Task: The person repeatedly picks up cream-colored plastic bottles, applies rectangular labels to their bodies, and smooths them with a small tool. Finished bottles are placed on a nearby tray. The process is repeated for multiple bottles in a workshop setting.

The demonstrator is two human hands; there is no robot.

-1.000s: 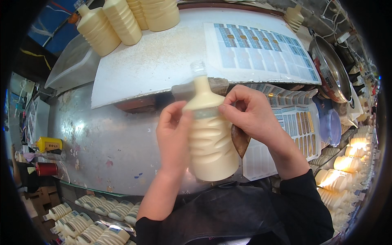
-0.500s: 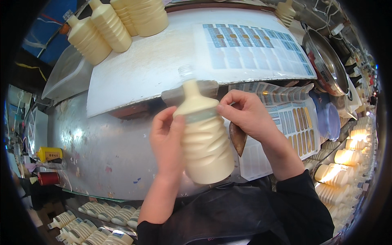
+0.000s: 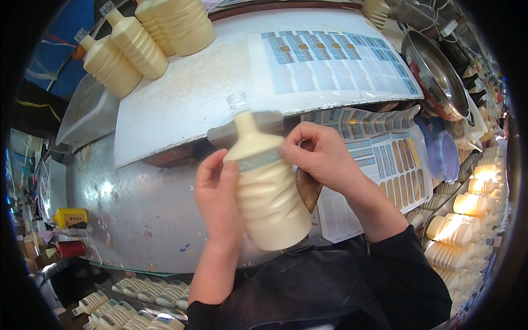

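A cream ribbed plastic bottle [image 3: 273, 203] with a clear threaded neck leans slightly left in front of me. Around its shoulder lies a pale grey-green label strip [image 3: 257, 160]. My left hand [image 3: 217, 184] grips the bottle's left side, its thumb at the strip's left end. With thumb and fingers pinched, my right hand [image 3: 319, 154] is at the strip's right end. A brown, pointed, flat piece [image 3: 307, 190] hangs below the right palm, tucked in the fingers; its upper part is hidden.
On the white board [image 3: 181, 88] lies a sheet of blue labels [image 3: 330, 66]; another label sheet [image 3: 344, 212] is below. Cream bottles [image 3: 137, 47] stand far left. A steel pan [image 3: 440, 71] and a lilac container [image 3: 444, 157] are right. Bottle rows [image 3: 448, 228] flank me.
The whole view has shifted a little, so the bottle and both hands appear slightly farther left. The grip and the strip look much the same.
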